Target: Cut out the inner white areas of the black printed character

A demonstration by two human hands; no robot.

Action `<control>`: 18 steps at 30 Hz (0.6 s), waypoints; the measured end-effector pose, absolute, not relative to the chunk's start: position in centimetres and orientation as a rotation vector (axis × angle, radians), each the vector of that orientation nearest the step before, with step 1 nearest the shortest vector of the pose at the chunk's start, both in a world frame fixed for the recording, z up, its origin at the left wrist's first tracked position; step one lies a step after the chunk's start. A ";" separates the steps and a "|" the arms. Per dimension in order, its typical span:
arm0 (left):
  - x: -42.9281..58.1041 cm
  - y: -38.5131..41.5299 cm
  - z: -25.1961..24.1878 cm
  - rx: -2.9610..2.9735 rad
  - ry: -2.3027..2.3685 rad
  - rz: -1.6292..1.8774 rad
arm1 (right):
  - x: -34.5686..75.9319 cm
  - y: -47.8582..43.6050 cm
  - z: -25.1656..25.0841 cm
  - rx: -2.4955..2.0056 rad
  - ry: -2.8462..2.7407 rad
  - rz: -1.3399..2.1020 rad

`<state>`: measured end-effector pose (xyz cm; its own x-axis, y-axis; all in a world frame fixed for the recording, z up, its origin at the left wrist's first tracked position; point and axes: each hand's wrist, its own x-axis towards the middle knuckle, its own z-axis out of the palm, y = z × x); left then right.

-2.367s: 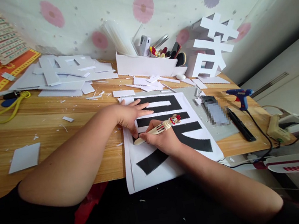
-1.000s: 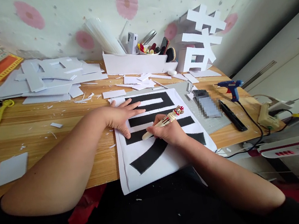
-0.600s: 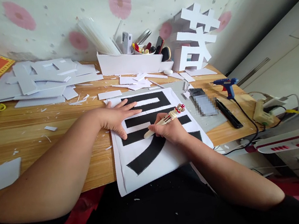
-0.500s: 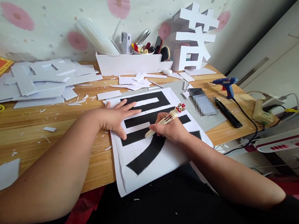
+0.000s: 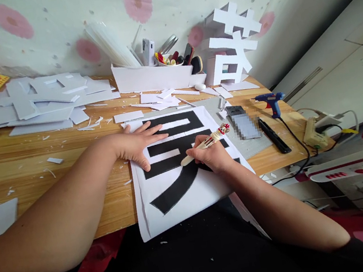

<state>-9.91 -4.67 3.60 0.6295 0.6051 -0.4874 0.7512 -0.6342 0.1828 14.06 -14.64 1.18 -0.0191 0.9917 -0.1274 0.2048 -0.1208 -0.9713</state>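
A white sheet of paper (image 5: pixel 168 220) printed with thick black character strokes (image 5: pixel 173 190) lies at the table's front edge, its lower part reaching past it. Pressed flat on the sheet's upper left is my left hand (image 5: pixel 133 148), fingers spread. My right hand (image 5: pixel 213 154) grips a thick cream multicolour pen (image 5: pixel 209 142) with a small red-and-white figure on its top end. The pen's tip points down-left at the black strokes near the sheet's middle; whether it touches the paper I cannot tell. My right hand covers part of the strokes on that side.
White foam-board pieces (image 5: pixel 46 106) are stacked at the back left. Behind the sheet stand a white holder box (image 5: pixel 153 76) with pens and a 3D white character (image 5: pixel 232 45). Rightward lie a phone (image 5: pixel 244 122), a black cutter-like tool (image 5: pixel 274 136), a blue glue gun (image 5: pixel 271 103) and a power strip (image 5: pixel 314 133).
The pen and my right hand have shifted slightly right along the strokes. My left hand stays pressed on the sheet, and the whole view has moved a little.
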 end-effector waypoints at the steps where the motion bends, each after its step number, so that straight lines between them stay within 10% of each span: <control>1: -9.9 -4.7 3.6 2.482 1.081 -0.544 | 14.1 -14.6 1.2 -1.440 -1.321 1.218; 18: -10.1 -4.5 3.7 2.478 1.069 -0.548 | 14.4 -14.4 0.6 -1.418 -1.254 1.229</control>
<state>-10.10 -4.46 3.74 0.6334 0.5975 -0.4917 0.7481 -0.6353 0.1917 14.38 -14.37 0.60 0.0110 0.9915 -0.1293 0.1494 -0.1295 -0.9803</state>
